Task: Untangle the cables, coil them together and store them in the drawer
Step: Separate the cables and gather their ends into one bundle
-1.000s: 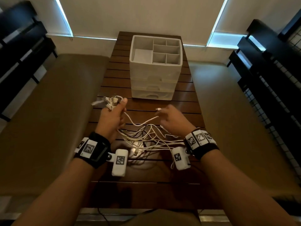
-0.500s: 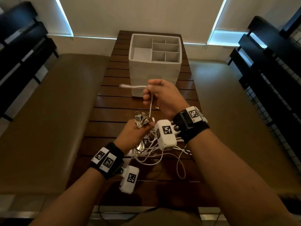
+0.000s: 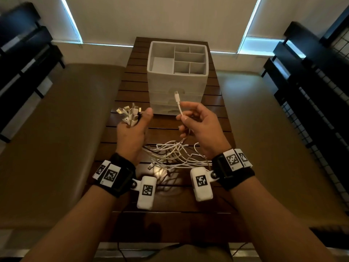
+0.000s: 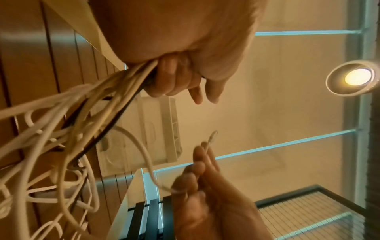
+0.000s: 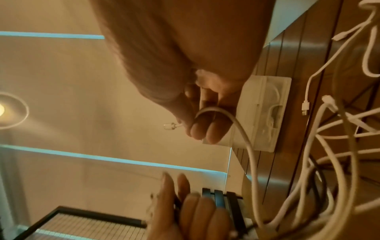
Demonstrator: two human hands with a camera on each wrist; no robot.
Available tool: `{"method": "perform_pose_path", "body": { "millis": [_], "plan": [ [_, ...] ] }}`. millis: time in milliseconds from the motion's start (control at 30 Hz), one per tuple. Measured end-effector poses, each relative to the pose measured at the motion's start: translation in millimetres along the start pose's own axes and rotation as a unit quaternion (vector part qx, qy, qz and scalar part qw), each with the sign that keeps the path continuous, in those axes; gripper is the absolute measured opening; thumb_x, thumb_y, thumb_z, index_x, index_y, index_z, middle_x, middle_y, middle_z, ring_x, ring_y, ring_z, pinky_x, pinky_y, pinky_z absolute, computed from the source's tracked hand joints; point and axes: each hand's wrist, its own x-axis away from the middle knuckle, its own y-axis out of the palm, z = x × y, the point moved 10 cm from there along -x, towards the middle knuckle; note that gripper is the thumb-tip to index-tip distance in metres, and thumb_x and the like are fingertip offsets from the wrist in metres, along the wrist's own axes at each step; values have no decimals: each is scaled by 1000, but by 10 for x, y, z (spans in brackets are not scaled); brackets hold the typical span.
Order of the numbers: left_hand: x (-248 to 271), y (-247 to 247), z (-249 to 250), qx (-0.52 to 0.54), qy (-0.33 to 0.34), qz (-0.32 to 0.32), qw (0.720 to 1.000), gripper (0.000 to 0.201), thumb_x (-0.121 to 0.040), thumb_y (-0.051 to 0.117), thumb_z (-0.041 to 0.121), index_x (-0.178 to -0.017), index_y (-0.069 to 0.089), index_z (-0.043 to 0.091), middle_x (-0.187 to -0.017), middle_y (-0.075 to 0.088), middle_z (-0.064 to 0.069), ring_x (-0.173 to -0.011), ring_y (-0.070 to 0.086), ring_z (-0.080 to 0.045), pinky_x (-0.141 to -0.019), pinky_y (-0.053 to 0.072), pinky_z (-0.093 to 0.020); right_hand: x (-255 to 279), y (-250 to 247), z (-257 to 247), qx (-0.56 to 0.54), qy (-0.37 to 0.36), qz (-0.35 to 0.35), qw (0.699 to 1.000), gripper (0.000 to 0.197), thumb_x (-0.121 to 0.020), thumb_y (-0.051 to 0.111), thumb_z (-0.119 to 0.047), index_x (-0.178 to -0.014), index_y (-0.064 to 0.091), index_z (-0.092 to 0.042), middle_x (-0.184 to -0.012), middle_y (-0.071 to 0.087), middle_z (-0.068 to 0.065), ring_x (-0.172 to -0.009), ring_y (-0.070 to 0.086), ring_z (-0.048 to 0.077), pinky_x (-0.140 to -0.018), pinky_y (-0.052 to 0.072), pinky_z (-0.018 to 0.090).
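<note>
My left hand (image 3: 135, 127) grips a bunch of cable ends (image 3: 130, 114), their plugs sticking up out of the fist; the same bundle (image 4: 127, 76) runs from my curled fingers in the left wrist view. My right hand (image 3: 196, 121) pinches one white cable (image 3: 178, 104) just below its plug, which points up in front of the drawer unit. That cable (image 5: 226, 113) bends over my right fingers. Between my wrists a tangle of white and black cables (image 3: 173, 157) lies on the wooden table (image 3: 132, 87). The white drawer unit (image 3: 177, 87) stands behind, its drawers closed.
The drawer unit's top tray (image 3: 177, 57) has several empty compartments. Tan benches (image 3: 56, 129) flank the narrow table on both sides. Dark slatted furniture (image 3: 311, 82) stands at the right and left edges. A loose USB plug (image 3: 150, 166) lies near my left wrist.
My left hand moved left and away from me with its bunch of plugs. My right hand came down and now holds the white cable upright by its plug end instead of stretched sideways.
</note>
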Motion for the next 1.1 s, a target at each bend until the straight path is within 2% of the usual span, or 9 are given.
{"method": "perform_pose_path", "body": {
  "millis": [67, 133, 200, 267, 467, 633, 833, 967, 1100],
  "plan": [
    [59, 213, 82, -11, 19, -44, 999, 37, -97, 74, 20, -62, 65, 27, -51, 46, 15, -41, 40, -2, -43, 35, -17, 66, 131, -37, 19, -14, -26, 999, 26, -98, 63, 3, -123, 65, -4, -109, 70, 24, -76, 65, 26, -67, 61, 38],
    [105, 407, 131, -17, 26, -81, 996, 28, -97, 72, 17, -70, 66, 22, -57, 61, 12, -50, 59, -4, -52, 50, -20, 132, 276, -36, 50, -33, -51, 997, 20, -97, 64, 4, -115, 66, -4, -106, 70, 21, -77, 67, 24, -68, 61, 37],
    [67, 461, 144, -4, 21, -82, 996, 17, -94, 77, 20, -81, 69, 13, -74, 70, -4, -70, 71, -21, -66, 60, -36, 180, 363, 1, 71, -46, -65, 994, 19, -96, 63, 7, -107, 66, -8, -99, 70, 8, -78, 68, 23, -71, 62, 38],
    [37, 445, 153, -2, 27, -72, 997, 17, -92, 80, 20, -89, 70, 6, -83, 71, -18, -77, 73, -32, -68, 62, -42, 192, 365, 41, 75, -58, -59, 994, 18, -95, 63, 8, -102, 65, -8, -95, 70, 6, -78, 68, 23, -71, 60, 38],
    [69, 485, 153, -54, 70, -99, 991, 25, -97, 75, 16, -96, 68, -8, -90, 75, -23, -84, 78, -30, -69, 60, -29, 188, 390, 103, 72, -81, -31, 994, 8, -93, 60, 11, -98, 55, 6, -92, 67, 26, -71, 67, 28, -67, 61, 44],
    [62, 487, 157, -93, 88, -115, 985, 30, -100, 71, 22, -95, 66, -8, -86, 70, -25, -79, 71, -26, -71, 60, -31, 185, 416, 147, 70, -80, -15, 994, 5, -95, 60, 7, -96, 56, 4, -83, 69, 18, -66, 67, 36, -66, 61, 52],
    [-49, 319, 68, -31, 11, -76, 997, 37, -104, 64, 32, -71, 53, 19, -65, 51, 2, -60, 51, -12, -60, 48, -28, 159, 599, 126, 243, -134, -47, 960, 18, -105, 59, -26, -94, 57, -12, -72, 59, -9, -61, 53, 4, -60, 43, 22],
    [-122, 266, 93, 113, -42, -120, 985, 51, -108, 52, 33, -59, 45, 20, -52, 42, 4, -50, 46, -11, -59, 47, -27, 104, 580, 209, 362, -165, -82, 914, 28, -107, 54, -33, -89, 57, -12, -65, 55, -8, -57, 50, 9, -57, 40, 34],
    [-195, 60, 87, 114, -70, -134, 982, 49, -107, 51, 23, -61, 34, 25, -50, 23, 8, -39, 19, -7, -37, 19, -20, 2, 295, 309, 426, -145, -114, 886, 43, -101, 59, -50, -70, 55, -21, -59, 54, -4, -55, 52, 12, -56, 45, 37]
  ]
}}
